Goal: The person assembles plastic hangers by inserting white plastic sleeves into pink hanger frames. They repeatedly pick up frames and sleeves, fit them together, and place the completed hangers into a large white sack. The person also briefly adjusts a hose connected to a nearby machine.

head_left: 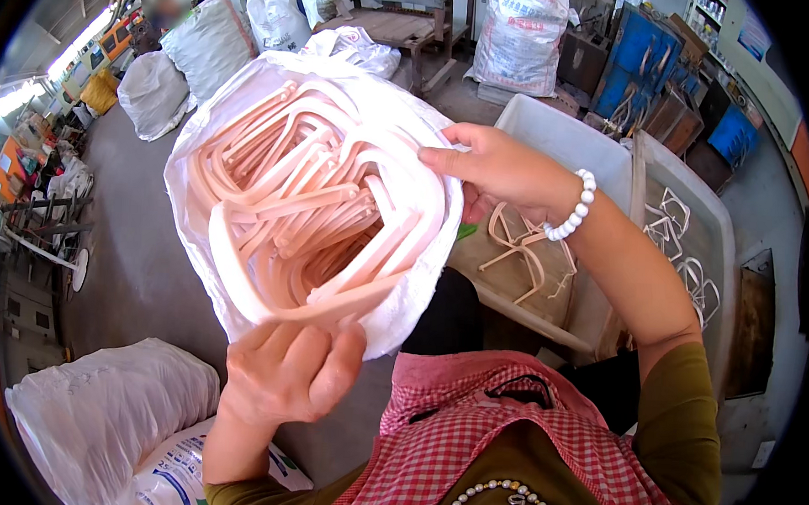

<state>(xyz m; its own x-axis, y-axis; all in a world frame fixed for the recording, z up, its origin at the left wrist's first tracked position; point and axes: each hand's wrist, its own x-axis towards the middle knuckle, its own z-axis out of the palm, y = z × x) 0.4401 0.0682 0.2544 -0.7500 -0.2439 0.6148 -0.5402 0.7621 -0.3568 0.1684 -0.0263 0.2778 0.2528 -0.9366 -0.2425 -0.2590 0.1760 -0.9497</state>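
Observation:
A white woven sack (195,241) stands with its mouth wide in front of me. Packed inside are many pale pink plastic hangers (320,198), stacked and overlapping, with a dark gap among them toward the near right. My left hand (288,370) is closed at the sack's near rim, its knuckles up against the lowest hanger; the fingertips are hidden. On the right rim, my right hand (509,171) grips the sack, thumb over the edge and the other fingers mostly behind it.
Right of the sack, a pale plastic bin (594,299) holds a few loose pink pieces; a second bin (726,233) beside it holds white ones. Filled sacks (113,402) lie at the lower left. More sacks (521,39) and a wooden bench (389,23) stand at the back.

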